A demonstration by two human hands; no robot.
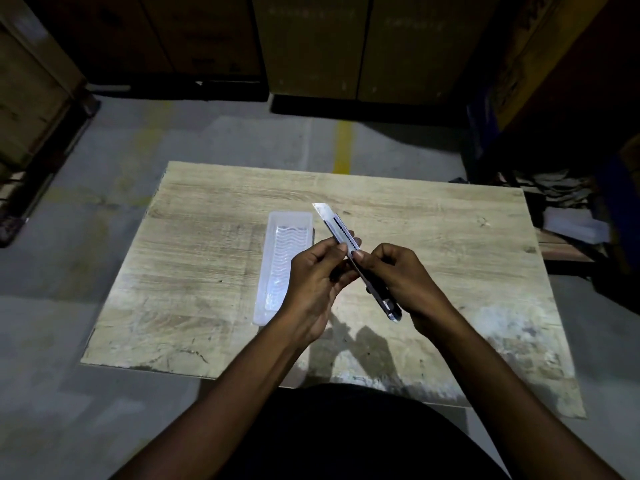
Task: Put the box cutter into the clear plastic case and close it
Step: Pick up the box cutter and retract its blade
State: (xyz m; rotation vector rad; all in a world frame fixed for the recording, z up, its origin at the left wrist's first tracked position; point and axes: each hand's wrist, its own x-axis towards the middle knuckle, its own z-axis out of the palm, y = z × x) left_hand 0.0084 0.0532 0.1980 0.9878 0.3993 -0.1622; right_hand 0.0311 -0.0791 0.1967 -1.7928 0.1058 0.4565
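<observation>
Wood-grain counter (433, 237): pale laminate top, worn and whitish at near right edge; carries the case.
Box cutter (341, 233): held in the air above the counter, just right of the case; slim, metal, tilted with blade end far-left and dark butt end near-right; blade out; notched slider track visible along body.
Clear plastic case (282, 258): long tray lying flat on counter, open side up, wavy ribbed floor; near end hidden behind left hand; no separate lid can be made out.
Left hand (317, 275): fingers and thumb pinched together on the cutter's middle.
Right hand (398, 275): fingers closed around the cutter's rear half, thumb tip on the slider area.
Cutter vs case: apart, not inside.
Cardboard boxes (311, 43): stacked beyond the counter in dim light; faint print on them, too blurred to read.
Floor (242, 133): grey concrete with a yellow painted stripe (343, 147).
Brands/labels: none legible on cutter or case.
</observation>
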